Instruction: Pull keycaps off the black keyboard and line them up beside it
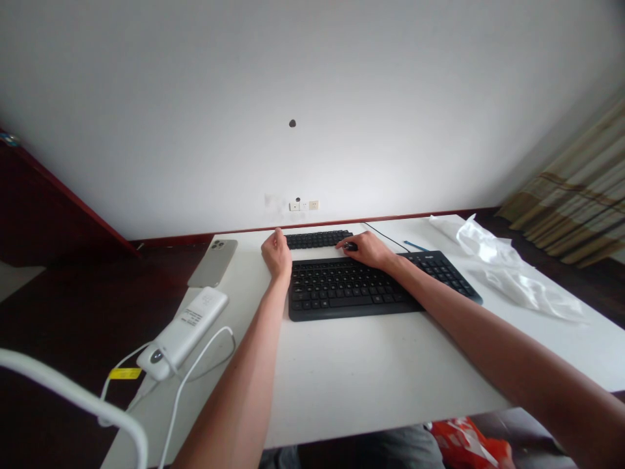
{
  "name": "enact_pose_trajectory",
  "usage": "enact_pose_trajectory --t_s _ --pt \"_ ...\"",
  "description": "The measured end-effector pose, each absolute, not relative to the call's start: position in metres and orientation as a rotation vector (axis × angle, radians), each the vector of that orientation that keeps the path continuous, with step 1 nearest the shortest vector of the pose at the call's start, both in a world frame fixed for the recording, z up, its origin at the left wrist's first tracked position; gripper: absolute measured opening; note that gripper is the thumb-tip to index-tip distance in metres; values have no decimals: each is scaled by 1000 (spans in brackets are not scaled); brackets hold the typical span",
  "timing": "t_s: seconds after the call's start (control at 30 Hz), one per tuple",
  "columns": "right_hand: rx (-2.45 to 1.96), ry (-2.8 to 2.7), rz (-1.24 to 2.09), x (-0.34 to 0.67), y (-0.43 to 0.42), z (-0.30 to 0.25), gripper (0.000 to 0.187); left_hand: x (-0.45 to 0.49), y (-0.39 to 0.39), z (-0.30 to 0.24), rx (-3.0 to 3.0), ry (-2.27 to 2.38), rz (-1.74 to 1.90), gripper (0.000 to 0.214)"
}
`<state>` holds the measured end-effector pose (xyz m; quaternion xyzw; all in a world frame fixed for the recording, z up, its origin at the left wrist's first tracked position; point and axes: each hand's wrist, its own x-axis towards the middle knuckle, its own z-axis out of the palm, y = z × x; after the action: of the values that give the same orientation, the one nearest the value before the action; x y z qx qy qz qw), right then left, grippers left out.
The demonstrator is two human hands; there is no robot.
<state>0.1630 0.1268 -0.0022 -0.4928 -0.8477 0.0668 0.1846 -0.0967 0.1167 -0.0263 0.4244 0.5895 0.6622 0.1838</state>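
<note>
A black keyboard (pixel 336 301) lies flat on the white table, its cable running off the back. Behind it is a second, narrower black strip of keys (pixel 317 240), parallel to its back edge. My left hand (pixel 277 254) rests on its side at the left end of that strip, with its fingers curled in; what they hold, if anything, is hidden. Over the back of the keyboard, my right hand (pixel 366 251) reaches to the strip's right end. Its thumb and fingers are closed around a small dark thing (pixel 350 246), too small to name.
On the table's left side lie a phone (pixel 215 264) and a white power bank (pixel 188 329) with a looped white cable (pixel 178 397). Crumpled clear plastic wrapping (pixel 488 247) and a thin blue stick (pixel 416 246) are at the right. A wall with sockets (pixel 304 206) stands behind.
</note>
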Motion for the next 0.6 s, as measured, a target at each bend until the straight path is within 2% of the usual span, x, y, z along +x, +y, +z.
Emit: enact_pose_trajectory --t_s 0.2,0.33,0.5,0.6 --pt "-1318 -2367 126 164 122 -1 30 -97 117 -27 1224 1654 1857 48" --pt "-1217 -2165 197 170 115 24 26 -97 117 -26 1265 1669 1838 47" --pt "-927 -1456 700 200 97 65 14 -99 117 -25 1288 1702 1749 45" --pt "-768 -1139 1021 230 81 70 4 -99 118 -25 1336 1749 1656 43"
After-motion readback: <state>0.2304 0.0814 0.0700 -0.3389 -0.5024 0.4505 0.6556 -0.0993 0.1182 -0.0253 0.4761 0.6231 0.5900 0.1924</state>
